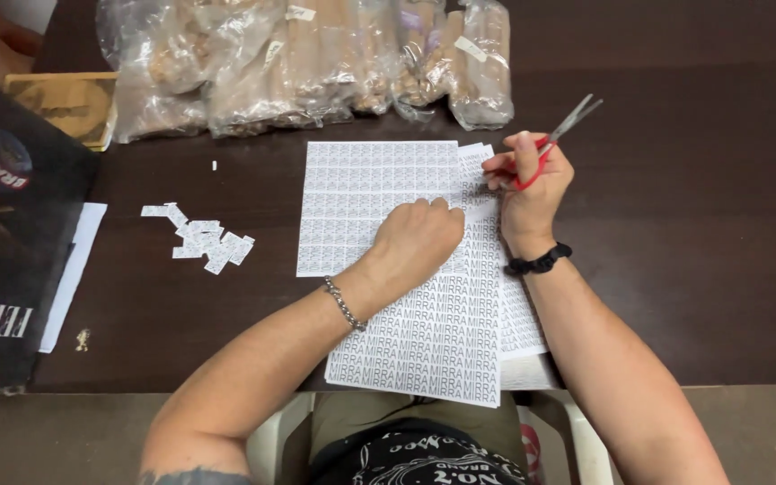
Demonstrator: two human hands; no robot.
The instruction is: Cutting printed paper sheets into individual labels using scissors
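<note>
A small heap of cut paper labels (201, 237) lies on the dark counter (675, 269) to the left — only a handful, with one stray scrap farther off. Against that, the stack of printed label sheets (424, 332) in the middle looks nearly whole: the top sheet of small labels (361, 193) shows its full grid, and more sheets fan out beneath it, so by my reading most of the cutting is yet to do.

The left hand (417, 241) is curled loosely, knuckles up, pressing down on the sheets; it grips nothing. The right hand (530, 184) is closed through the red handles of the scissors (557, 136), blades pointing far and right, nearly shut, just off the sheets' far right corner and not in the paper.

At the far edge sit clear plastic bags (316, 63) of brownish goods.
</note>
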